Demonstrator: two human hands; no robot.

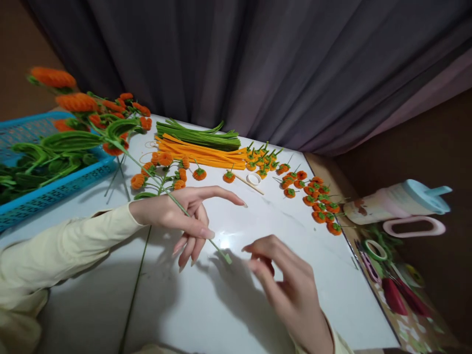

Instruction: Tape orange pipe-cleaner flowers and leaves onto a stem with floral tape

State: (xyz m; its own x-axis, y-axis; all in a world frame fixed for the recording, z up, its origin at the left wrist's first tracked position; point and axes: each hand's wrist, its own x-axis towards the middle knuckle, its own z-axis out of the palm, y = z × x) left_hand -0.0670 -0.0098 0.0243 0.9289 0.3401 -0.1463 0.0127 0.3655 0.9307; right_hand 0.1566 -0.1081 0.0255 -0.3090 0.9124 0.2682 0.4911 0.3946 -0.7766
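Observation:
My left hand [177,211] pinches a thin green flower stem [173,197] between thumb and fingers, its index finger stretched out to the right. The stem slants up and left to green looped leaves [118,130] and orange fuzzy flower heads [77,102]. At its lower end, past my thumb, a pale green tip [227,258] sticks out, perhaps a tape end. My right hand [287,285] hovers just right of that tip, apart from it. Its thumb and index finger are curved with a gap between them, and I see nothing held there.
A blue basket [59,182] of green leaves stands left. Behind my hands lie green strips [199,135], orange strips [202,153] and several small flower heads [289,192]. At the right are a tumbler [391,201], a tape roll [375,250] and red-handled pliers [394,296].

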